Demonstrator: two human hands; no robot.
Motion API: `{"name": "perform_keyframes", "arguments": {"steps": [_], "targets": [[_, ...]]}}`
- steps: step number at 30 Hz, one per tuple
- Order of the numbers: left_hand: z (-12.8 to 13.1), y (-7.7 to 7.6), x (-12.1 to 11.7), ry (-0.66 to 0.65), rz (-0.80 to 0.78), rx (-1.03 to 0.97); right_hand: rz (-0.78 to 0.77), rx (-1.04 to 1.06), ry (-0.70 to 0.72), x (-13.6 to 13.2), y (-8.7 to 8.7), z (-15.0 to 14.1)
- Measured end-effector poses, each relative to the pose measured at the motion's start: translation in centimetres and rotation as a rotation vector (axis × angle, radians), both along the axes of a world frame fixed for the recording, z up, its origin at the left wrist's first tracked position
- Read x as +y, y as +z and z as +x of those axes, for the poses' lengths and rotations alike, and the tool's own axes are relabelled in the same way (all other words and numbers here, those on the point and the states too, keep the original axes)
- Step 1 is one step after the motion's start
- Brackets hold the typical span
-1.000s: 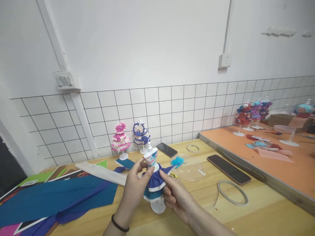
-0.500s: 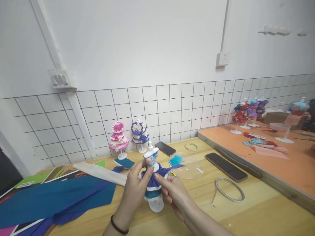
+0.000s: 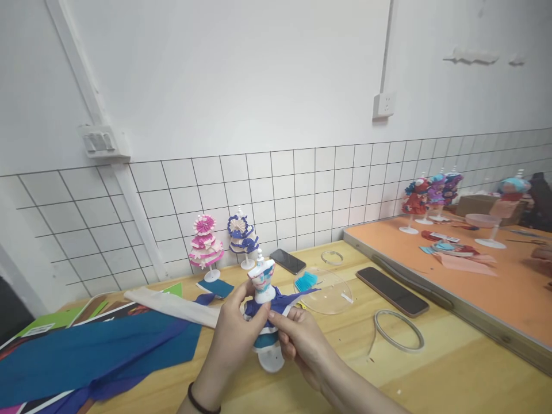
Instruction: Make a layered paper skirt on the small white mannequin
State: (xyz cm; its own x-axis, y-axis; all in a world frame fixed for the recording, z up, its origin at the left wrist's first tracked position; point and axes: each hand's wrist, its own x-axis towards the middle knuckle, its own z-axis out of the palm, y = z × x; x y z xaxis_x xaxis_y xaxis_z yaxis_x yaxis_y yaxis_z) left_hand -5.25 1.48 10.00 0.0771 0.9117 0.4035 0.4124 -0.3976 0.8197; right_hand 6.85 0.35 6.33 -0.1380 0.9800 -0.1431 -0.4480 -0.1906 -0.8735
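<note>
A small white dress form (image 3: 264,292) stands on its round base on the wooden table, wrapped at the bust with pink and blue bits. Round its waist goes a purple crepe paper strip (image 3: 295,298) with a white edge, its pointed loose end sticking out to the right. White and teal tiers show below. My left hand (image 3: 241,322) closes round the form's left side, thumb pressing the purple strip at the waist. My right hand (image 3: 302,336) pinches the same strip from the right, thumb close to the left thumb. Fingers behind the skirt are partly hidden.
Pink (image 3: 207,247) and purple (image 3: 244,236) dressed forms stand by the wall. Teal paper (image 3: 107,351) lies left. A clear disc (image 3: 332,293), phones (image 3: 392,290) and tape rings (image 3: 399,330) lie right. Beyond a raised edge, an orange table (image 3: 509,282) holds more forms; another person's hand (image 3: 541,256) shows there.
My left thumb has moved slightly up and right along the purple strip, closer to my right thumb. The purple paper sits a little more gathered at the waist. The view has shifted slightly.
</note>
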Motion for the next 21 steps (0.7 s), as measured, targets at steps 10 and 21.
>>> {"name": "perform_keyframes", "arguments": {"steps": [10, 21], "targets": [[-1.4, 0.3, 1.0, 0.119, -0.059, -0.06, -0.098, 0.071, 0.096, -1.4, 1.2, 0.5], [-2.6, -0.1, 2.0, 0.107, -0.125, 0.001, 0.079, -0.478, -0.093, -1.7, 0.2, 7.4]]}}
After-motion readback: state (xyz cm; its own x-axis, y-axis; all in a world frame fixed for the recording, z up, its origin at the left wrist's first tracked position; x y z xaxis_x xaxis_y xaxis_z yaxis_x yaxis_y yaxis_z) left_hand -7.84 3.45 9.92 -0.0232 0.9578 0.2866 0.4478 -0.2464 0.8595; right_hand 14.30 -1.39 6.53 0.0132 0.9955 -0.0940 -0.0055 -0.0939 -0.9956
